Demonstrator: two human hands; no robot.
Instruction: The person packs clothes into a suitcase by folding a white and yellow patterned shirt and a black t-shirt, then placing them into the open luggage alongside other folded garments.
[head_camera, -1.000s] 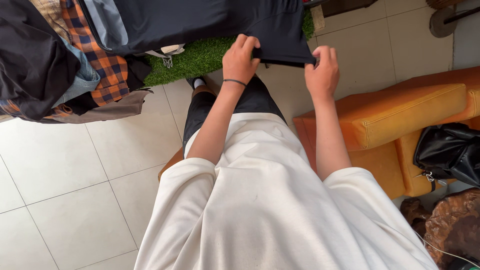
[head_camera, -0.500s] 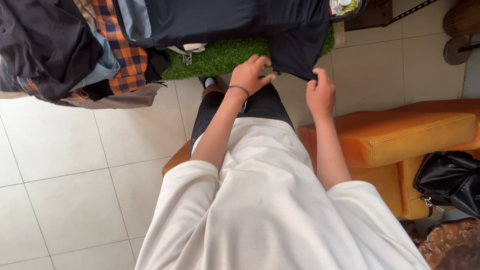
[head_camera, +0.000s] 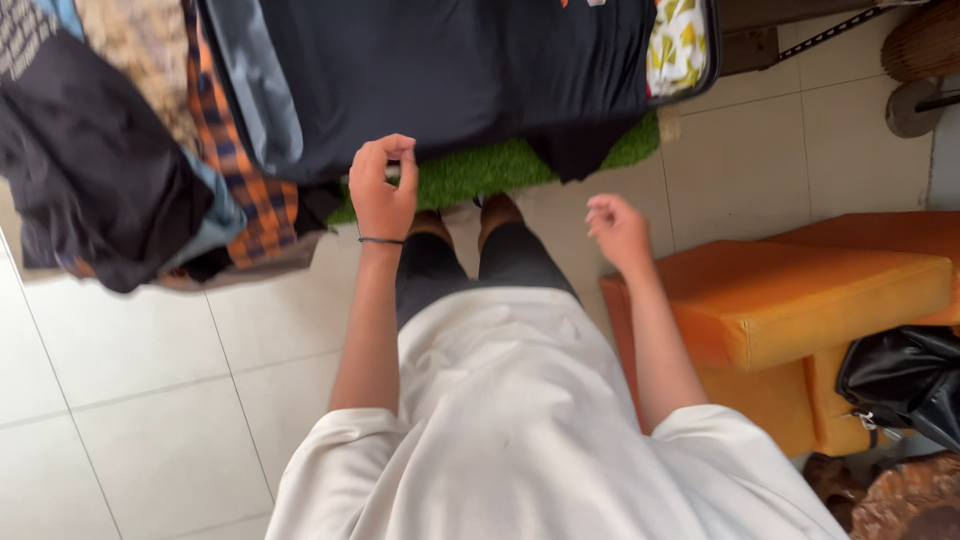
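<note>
While the person stands over the scene, a clothes pile (head_camera: 110, 160) of dark and orange plaid pieces lies at the left on the tile floor (head_camera: 130, 400). Just right of it, the left hand (head_camera: 382, 190) is loosely curled, fingertips at the lower edge of the dark garment (head_camera: 450, 75); whether it pinches the cloth cannot be told. The garment lies spread in an open suitcase (head_camera: 690, 50) at the top, over a strip of green turf (head_camera: 480, 170), one corner hanging down past the turf. The right hand (head_camera: 618, 228) hovers below that corner, fingers half open, holding nothing. Further right stand an orange cushion (head_camera: 800, 300) and a black bag (head_camera: 905, 385)
</note>
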